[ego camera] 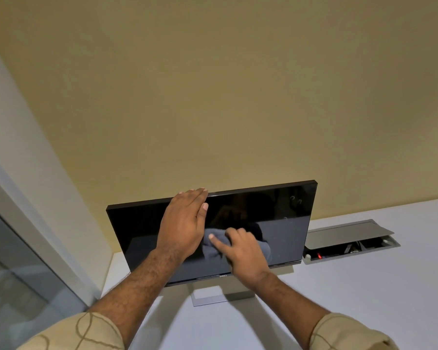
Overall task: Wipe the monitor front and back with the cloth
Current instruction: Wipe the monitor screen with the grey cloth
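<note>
Head view: the monitor [276, 223] stands on the white desk [364, 286], screen dark. Left hand [183, 223] lies flat over the monitor's top edge, fingers straight, gripping nothing. Right hand [243, 251] presses the grey cloth [213, 245] against mid-screen, fingers curled into it. An open cable box [349, 239] sits right of the monitor.

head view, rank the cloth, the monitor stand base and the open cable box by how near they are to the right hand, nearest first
1. cloth: under the right hand, pressed on the screen of the monitor.
2. monitor stand base: just below the hand, on the table.
3. cable box: farthest, off to the right beside the monitor.
</note>
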`<state>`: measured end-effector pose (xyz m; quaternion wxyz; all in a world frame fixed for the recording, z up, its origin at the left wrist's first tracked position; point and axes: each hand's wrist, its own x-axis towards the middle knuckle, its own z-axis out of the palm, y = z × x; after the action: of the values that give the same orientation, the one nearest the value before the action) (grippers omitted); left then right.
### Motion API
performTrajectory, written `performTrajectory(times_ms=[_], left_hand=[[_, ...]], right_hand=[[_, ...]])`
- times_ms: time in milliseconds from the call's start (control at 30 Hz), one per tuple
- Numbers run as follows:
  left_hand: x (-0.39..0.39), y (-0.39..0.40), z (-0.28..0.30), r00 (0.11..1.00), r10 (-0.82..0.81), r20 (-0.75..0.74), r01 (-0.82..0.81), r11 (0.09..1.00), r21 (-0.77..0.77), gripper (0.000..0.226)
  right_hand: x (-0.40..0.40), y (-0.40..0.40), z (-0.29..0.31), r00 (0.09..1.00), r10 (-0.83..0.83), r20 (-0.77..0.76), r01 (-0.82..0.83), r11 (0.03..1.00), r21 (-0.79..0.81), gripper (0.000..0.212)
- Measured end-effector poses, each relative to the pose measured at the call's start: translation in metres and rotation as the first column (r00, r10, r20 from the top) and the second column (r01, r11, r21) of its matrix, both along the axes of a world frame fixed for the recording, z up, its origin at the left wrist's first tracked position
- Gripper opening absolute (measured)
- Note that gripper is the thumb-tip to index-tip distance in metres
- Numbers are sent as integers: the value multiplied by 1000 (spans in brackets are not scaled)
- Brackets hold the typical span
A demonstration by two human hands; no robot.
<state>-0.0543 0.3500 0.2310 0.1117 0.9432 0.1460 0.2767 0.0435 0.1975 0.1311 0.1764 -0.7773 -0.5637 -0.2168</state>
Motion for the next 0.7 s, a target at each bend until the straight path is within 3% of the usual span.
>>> performTrajectory(times_ms=[100, 200, 300, 467, 533, 600, 700], left_hand=[[-1, 0, 1, 1000, -1, 7, 1, 1000, -3, 53], [-2, -1, -1, 1000, -2, 11, 2, 1000, -14, 51], [-2, -4, -3, 999, -4, 35, 4, 1000, -20, 48], [1, -5, -6, 999, 14, 37, -13, 1000, -7, 47], [1, -5, -7, 999, 19, 42, -19, 1000, -5, 48], [1, -5, -7, 999, 22, 47, -22, 1000, -6, 48], [1, -5, -7, 999, 18, 46, -18, 1000, -8, 47]], right_hand=[[-3, -11, -33, 997, 11, 77, 10, 962, -272, 76], [4, -31, -49, 998, -27, 62, 48, 932, -360, 74], [18, -49, -42, 994, -104, 45, 113, 954, -278, 70], [33, -53, -7, 976, -194, -97, 206, 969, 137, 62], [27, -46, -3, 975, -193, -113, 214, 952, 218, 58], [19, -38, -10, 980, -174, -98, 190, 964, 187, 63], [9, -31, -37, 991, -127, -39, 125, 991, -56, 78]])
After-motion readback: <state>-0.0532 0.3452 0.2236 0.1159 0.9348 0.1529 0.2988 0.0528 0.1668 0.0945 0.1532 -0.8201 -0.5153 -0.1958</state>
